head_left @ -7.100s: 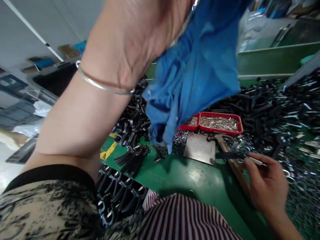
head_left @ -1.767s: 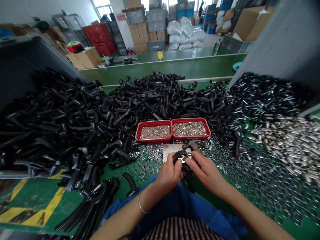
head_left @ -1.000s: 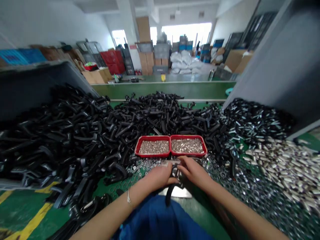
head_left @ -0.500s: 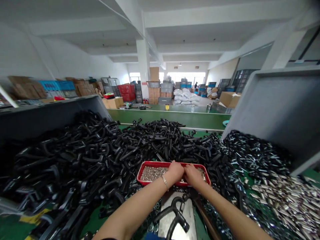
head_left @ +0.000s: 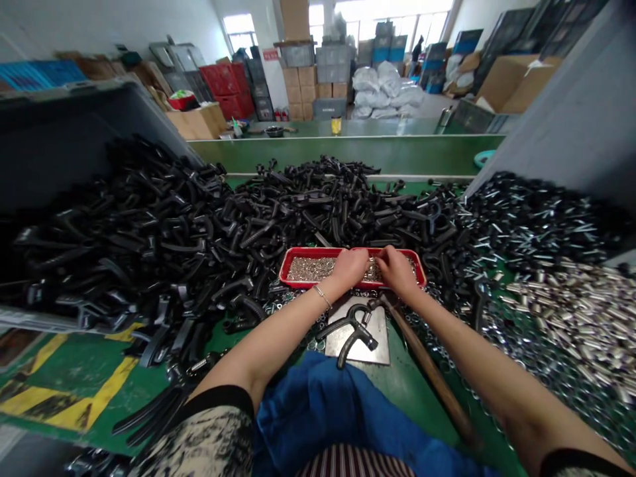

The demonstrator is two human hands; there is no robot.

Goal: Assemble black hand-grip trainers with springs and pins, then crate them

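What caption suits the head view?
Left hand and right hand dip into the red tray of metal bits, black handles heaped around.

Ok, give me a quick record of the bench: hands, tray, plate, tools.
left hand: in the red tray, on small metal parts
right hand: same tray, beside the left
grip: fingertips hidden
metal plate: black handle part lies on it, unheld
hammer: unheld, head at the plate's far right corner
lap: blue cloth
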